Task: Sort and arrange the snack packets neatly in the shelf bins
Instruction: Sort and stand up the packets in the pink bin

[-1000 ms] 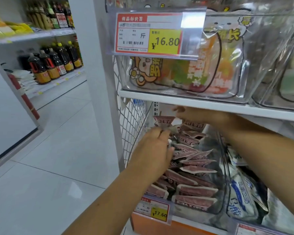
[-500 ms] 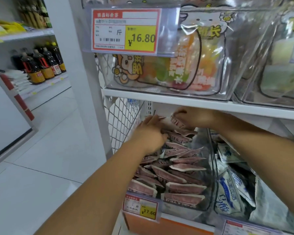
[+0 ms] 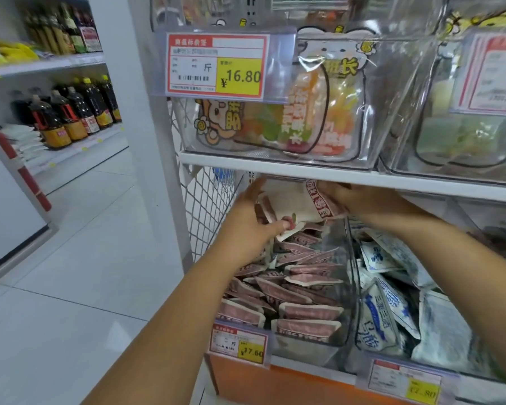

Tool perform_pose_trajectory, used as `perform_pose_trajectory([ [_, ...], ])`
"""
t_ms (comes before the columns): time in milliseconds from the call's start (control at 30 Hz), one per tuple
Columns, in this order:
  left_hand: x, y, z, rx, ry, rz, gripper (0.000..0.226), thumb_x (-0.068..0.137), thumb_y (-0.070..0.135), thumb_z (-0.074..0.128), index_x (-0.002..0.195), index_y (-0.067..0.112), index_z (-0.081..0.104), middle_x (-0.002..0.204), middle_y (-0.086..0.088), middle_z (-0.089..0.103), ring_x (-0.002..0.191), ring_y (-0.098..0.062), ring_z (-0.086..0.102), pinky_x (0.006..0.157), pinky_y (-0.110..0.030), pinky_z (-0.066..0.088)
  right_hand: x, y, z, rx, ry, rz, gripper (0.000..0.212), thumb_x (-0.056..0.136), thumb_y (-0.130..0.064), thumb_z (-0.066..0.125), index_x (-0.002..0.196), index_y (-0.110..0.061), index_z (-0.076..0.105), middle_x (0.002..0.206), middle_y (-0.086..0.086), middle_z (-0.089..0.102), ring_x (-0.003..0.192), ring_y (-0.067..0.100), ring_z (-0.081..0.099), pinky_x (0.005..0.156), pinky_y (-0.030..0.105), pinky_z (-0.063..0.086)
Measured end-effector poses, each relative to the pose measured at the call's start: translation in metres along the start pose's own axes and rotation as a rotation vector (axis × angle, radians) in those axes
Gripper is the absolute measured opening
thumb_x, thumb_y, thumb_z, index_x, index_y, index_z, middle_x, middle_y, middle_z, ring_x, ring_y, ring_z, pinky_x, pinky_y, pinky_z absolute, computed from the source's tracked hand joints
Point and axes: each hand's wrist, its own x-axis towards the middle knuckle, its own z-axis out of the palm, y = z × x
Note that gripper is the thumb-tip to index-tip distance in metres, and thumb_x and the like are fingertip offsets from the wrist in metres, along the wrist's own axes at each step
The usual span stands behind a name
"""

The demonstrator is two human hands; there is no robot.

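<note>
A clear plastic bin (image 3: 351, 276) on the lower shelf holds several maroon-and-cream snack packets (image 3: 307, 311) lying in rough rows. At the bin's back, just under the upper shelf board, both hands hold a cream packet with a maroon edge (image 3: 292, 204). My left hand (image 3: 250, 222) grips its lower left corner with the thumb on top. My right hand (image 3: 351, 198) holds its right end from behind. The far part of the packet and the bin's rear are hidden by the shelf.
A neighbouring bin (image 3: 392, 311) to the right holds blue-and-white packets. The white shelf board (image 3: 275, 166) hangs close above my hands, with bins of colourful bags on it. A wire mesh side panel (image 3: 205, 200) stands left. Price tags (image 3: 238, 344) clip to the bin fronts. Aisle floor lies left.
Both hands have risen toward the back of the bin and lifted a cream packet up under the shelf board; earlier the left hand rested lower on the packet pile.
</note>
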Motion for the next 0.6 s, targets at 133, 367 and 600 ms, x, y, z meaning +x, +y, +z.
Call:
perform_pose_trajectory([
  [133,-0.008,0.001,-0.003,-0.147,-0.115,-0.038,0.051,0.069,0.016,0.084,0.107,0.035,0.058,0.105,0.003,0.070,0.095,-0.018,0.069,0.088,-0.049,0.054,-0.011,0.008,0.005,-0.047,0.088,0.062,0.034,0.093,-0.055,0.047,0.109,-0.029,0.061,0.089,-0.014,0.066,0.075,0.004,0.062,0.062,0.016,0.042],
  [367,-0.027,0.011,-0.003,0.133,-0.061,0.076,0.077,0.063,0.036,0.086,0.128,0.039,0.046,0.125,0.011,0.051,0.112,-0.007,0.053,0.097,-0.030,0.047,-0.018,0.023,0.017,0.183,0.113,-0.002,0.040,0.077,-0.026,0.077,0.113,-0.027,0.061,0.100,-0.010,0.073,0.085,0.012,0.072,0.084,0.040,0.057],
  [600,-0.042,0.020,0.000,0.399,-0.089,0.276,0.059,0.075,0.029,0.076,0.129,0.034,0.054,0.114,0.011,0.060,0.104,-0.009,0.053,0.086,-0.025,0.044,-0.040,0.022,0.032,0.478,0.108,-0.016,0.051,0.083,-0.019,0.071,0.128,-0.024,0.049,0.113,-0.011,0.062,0.093,-0.003,0.066,0.079,0.023,0.056],
])
